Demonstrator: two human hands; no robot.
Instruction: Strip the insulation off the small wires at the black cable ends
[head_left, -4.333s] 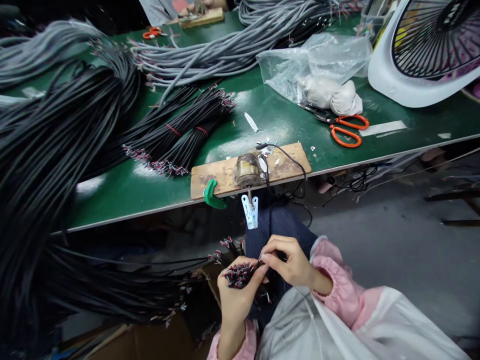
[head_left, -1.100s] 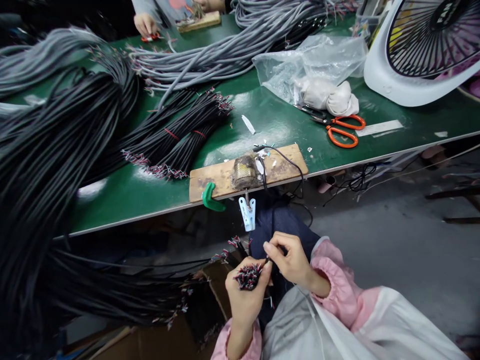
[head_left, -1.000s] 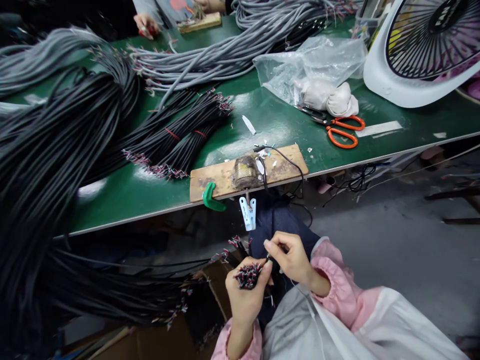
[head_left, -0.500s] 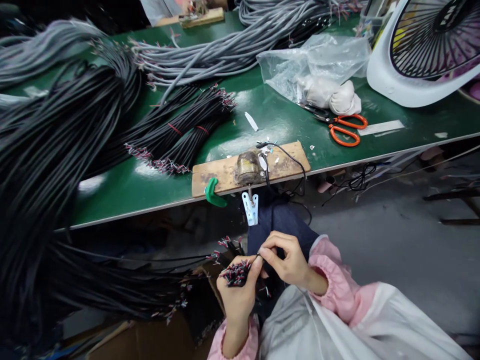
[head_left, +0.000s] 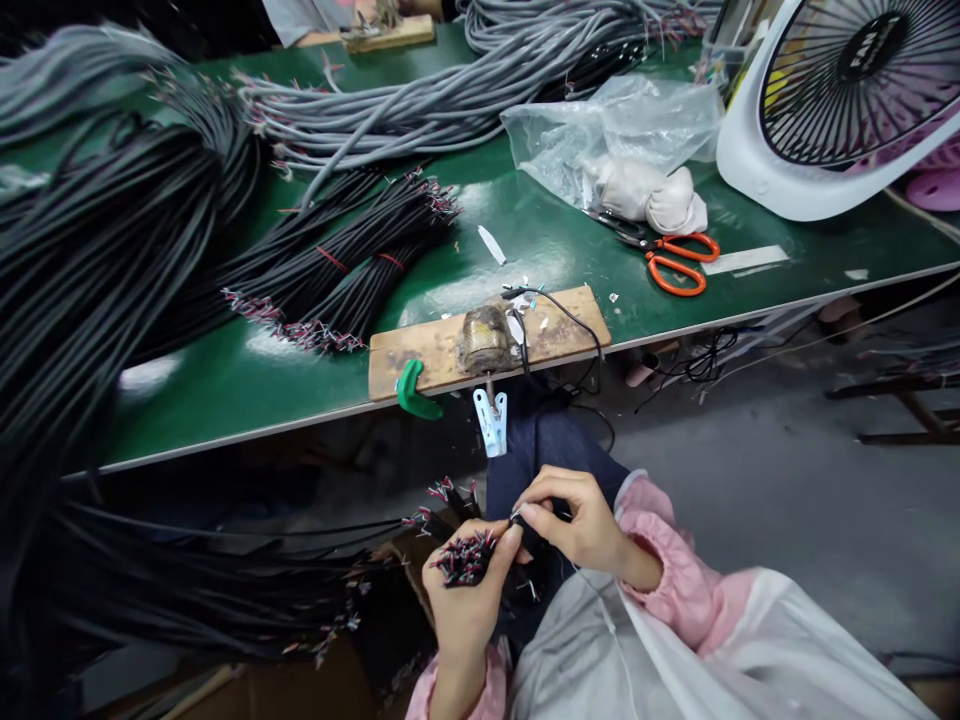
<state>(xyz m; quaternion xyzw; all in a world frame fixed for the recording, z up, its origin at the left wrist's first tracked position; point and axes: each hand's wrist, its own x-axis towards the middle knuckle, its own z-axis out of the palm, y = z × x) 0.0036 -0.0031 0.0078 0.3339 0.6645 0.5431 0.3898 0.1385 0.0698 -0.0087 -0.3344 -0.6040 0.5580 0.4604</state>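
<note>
My left hand (head_left: 469, 590) is wrapped round a bundle of black cables (head_left: 463, 558), whose stripped ends show red, white and dark wires. Its thumb and forefinger also pinch one cable end that sticks out toward the right. My right hand (head_left: 574, 515) grips the thin wires at that cable's tip between thumb and fingertips, touching my left thumb. Both hands are over my lap, below the table edge. Just above them, a light blue clothespin (head_left: 491, 422) hangs on the shaft of a small motor (head_left: 484, 340) fixed to a wooden board (head_left: 427, 362).
A green clamp (head_left: 417, 390) grips the board at the edge of the green table (head_left: 247, 420). Orange-handled scissors (head_left: 681, 262), a plastic bag (head_left: 555, 140) and a white fan (head_left: 817, 190) stand to the right. Black cables (head_left: 172, 200) and grey cables (head_left: 420, 110) cover the left and back.
The view has shifted slightly, so the table things appear farther left. At my right fingertips, pale wires now show at the pinched cable's end. Both hands keep their hold.
</note>
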